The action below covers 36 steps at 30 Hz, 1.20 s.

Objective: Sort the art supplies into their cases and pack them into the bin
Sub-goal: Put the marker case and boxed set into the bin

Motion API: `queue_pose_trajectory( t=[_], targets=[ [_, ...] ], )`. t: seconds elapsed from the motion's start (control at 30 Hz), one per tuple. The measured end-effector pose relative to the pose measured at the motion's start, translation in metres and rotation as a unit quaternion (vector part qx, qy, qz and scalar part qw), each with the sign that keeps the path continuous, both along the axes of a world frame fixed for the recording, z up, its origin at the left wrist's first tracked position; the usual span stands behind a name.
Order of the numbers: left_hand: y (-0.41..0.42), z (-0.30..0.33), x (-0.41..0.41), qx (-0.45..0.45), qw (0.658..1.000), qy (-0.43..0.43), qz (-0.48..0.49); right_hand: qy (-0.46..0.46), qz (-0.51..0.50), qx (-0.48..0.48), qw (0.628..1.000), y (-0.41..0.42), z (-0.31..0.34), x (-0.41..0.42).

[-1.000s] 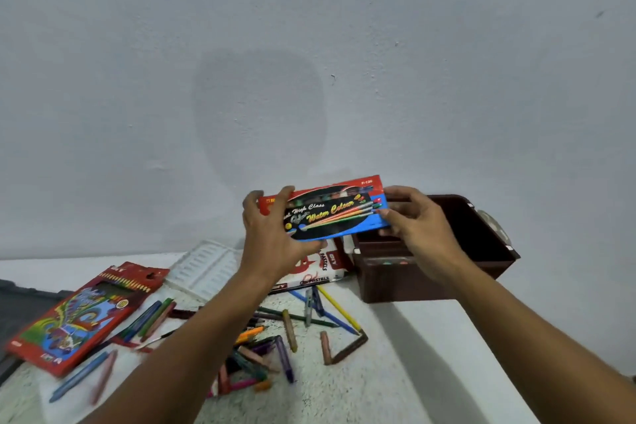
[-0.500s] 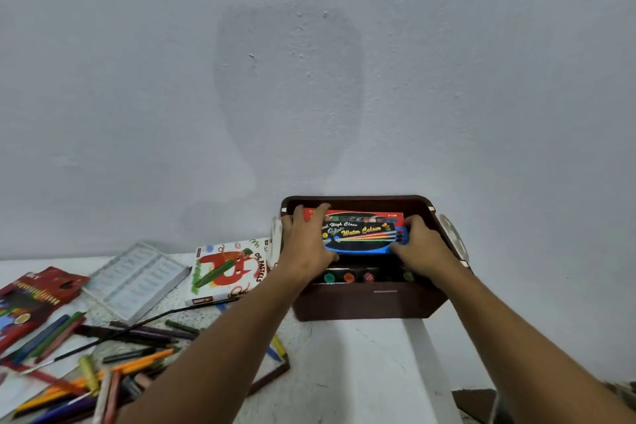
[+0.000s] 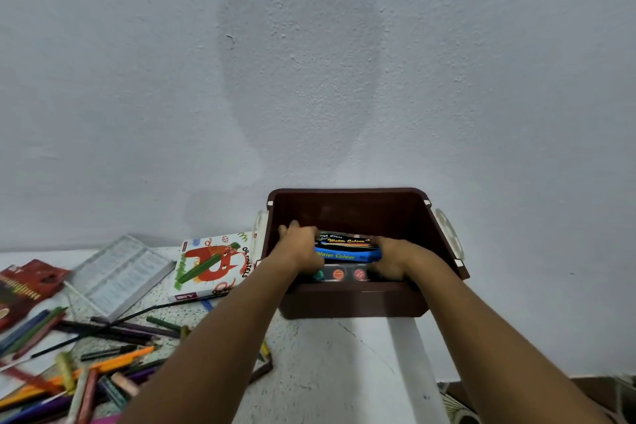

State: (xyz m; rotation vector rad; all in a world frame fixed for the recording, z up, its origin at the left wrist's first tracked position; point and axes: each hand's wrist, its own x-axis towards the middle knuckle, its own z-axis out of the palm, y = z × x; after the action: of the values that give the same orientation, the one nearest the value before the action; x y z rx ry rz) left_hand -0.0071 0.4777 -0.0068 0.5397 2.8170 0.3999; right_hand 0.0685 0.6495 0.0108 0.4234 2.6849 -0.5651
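A speckled table (image 3: 309, 372) fills the lower frame under a bare wall, with loose crayons (image 3: 86, 372) scattered at lower left. Past them, at centre, the left hand (image 3: 301, 249) and right hand (image 3: 395, 258) clasp the short ends of the box (image 3: 347, 248) inside the bin (image 3: 354, 299). The box looks light, stiff cardboard, best gripped by its ends; its long axis runs left-right, label up.

White speckled table (image 3: 320, 361) against wall. On it: brown bin (image 3: 354, 303) at far right edge, oil pastels box (image 3: 213, 267) just left of bin, clear plastic tray (image 3: 120, 274), red pencil box (image 3: 24, 286) far left, loose pencils and crayons (image 3: 86, 361) scattered near-left.
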Motion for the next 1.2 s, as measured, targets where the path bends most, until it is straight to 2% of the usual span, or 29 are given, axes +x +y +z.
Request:
queue_pose_trajectory(
  t=[0.3, 0.6, 0.67, 0.73, 0.8, 0.93, 1.03, 1.13, 1.2],
  targets=[
    [0.004, -0.007, -0.003, -0.028, 0.997, -0.061, -0.025, -0.117, 0.038, 0.051, 0.991, -0.004, -0.01, -0.006],
    [0.005, -0.009, 0.0, -0.026, 0.997, -0.056, -0.038, -0.112, 0.032, 0.028, 0.993, -0.005, -0.013, -0.006],
    [0.003, -0.003, 0.004, 0.02, 0.999, -0.032, -0.037, -0.09, 0.03, 0.024, 0.995, -0.005, -0.013, -0.005],
    [0.0, 0.007, 0.01, 0.139, 0.99, 0.018, -0.034, -0.058, 0.025, 0.012, 0.998, -0.004, -0.014, -0.004],
    [-0.007, 0.025, 0.019, 0.244, 0.965, 0.089, -0.036, -0.026, 0.027, 0.027, 0.999, -0.004, -0.014, -0.004],
    [-0.046, 0.051, 0.028, 0.326, 0.927, 0.186, -0.024, 0.048, 0.022, 0.093, 0.994, -0.004, -0.007, -0.003],
    [-0.103, 0.048, 0.019, 0.289, 0.932, 0.218, 0.019, 0.118, 0.02, 0.106, 0.987, -0.012, -0.003, -0.005],
    [-0.172, 0.027, 0.006, 0.164, 0.966, 0.182, 0.087, 0.179, 0.009, 0.048, 0.983, -0.043, 0.001, -0.006],
    [-0.216, 0.009, 0.001, 0.091, 0.977, 0.148, 0.126, 0.207, 0.012, 0.014, 0.978, -0.07, 0.002, -0.008]
  ],
)
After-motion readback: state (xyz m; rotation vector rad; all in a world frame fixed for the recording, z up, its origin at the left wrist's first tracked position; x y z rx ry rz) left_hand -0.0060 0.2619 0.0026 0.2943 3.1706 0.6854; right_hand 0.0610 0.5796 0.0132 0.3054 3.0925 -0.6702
